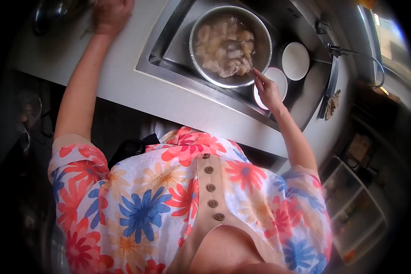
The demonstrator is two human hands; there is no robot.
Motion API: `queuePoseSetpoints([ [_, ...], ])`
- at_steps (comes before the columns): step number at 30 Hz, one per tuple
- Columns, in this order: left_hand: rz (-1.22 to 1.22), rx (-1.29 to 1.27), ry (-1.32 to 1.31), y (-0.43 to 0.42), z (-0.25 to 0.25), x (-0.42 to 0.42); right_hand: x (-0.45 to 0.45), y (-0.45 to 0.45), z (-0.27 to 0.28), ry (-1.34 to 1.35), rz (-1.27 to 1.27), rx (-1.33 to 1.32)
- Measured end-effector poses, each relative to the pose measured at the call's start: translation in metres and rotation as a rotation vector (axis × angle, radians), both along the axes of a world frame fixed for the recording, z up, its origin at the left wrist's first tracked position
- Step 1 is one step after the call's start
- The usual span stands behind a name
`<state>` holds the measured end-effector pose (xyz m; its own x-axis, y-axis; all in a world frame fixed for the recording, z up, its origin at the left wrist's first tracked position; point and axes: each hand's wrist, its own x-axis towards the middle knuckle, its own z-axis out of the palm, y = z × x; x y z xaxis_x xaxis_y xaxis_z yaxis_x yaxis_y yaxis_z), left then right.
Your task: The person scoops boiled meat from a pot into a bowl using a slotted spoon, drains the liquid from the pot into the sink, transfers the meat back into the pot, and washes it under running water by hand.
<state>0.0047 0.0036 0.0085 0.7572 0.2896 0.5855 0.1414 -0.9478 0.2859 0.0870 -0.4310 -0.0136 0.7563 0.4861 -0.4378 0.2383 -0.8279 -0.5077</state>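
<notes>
A large round metal pot (194, 64) stands in the sink, holding cloudy liquid and pale chunks of what looks like meat (219, 59). Over its near right rim reaches my right hand (267, 91), fingers closed around the handle of a metal spoon (235, 45), whose bowl lies among the chunks. Below that hand sits a white dish with a red rim (278, 80), partly covered by it. At the top left, my left hand (112, 16) rests over the counter, its fingers curled and cut off by the frame edge. Whatever it may hold is hidden.
The steel sink (176, 34) is set into a pale counter (128, 91). A white bowl (295, 61) stands in it, right of the pot. A long knife (331, 86) and a crumpled brown thing (333, 105) lie by its right edge, near the faucet (340, 49). A dark shiny object (50, 16) is at far left.
</notes>
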Motion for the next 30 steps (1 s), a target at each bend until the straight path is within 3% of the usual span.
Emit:
queuePoseSetpoints([
  [3,-0.006,0.006,-0.016,-0.002,-0.003,0.0,0.016,0.022,-0.006,0.078,-0.05,0.033],
  [7,-0.003,0.03,-0.026,-0.002,-0.003,-0.001,0.036,0.028,0.035,-0.007,-0.113,0.102],
  [11,0.004,0.033,0.024,-0.004,0.002,-0.001,0.053,0.025,-0.003,-0.075,-0.096,-0.025],
  [13,0.002,-0.002,-0.008,-0.004,0.001,-0.001,0.033,0.023,0.0,0.214,-0.346,-0.013],
  [16,0.014,0.018,-0.027,-0.002,-0.004,-0.001,0.025,0.016,0.017,0.792,-0.75,0.239],
  [20,0.004,0.004,-0.027,0.001,-0.002,0.001,0.016,0.019,0.044,0.946,-0.706,0.24],
  [25,0.007,0.008,-0.032,0.001,-0.004,0.001,-0.007,-0.016,0.068,0.384,-0.357,0.112],
  [30,0.009,0.003,-0.026,0.0,-0.002,0.001,-0.024,-0.012,0.046,0.145,-0.019,-0.168],
])
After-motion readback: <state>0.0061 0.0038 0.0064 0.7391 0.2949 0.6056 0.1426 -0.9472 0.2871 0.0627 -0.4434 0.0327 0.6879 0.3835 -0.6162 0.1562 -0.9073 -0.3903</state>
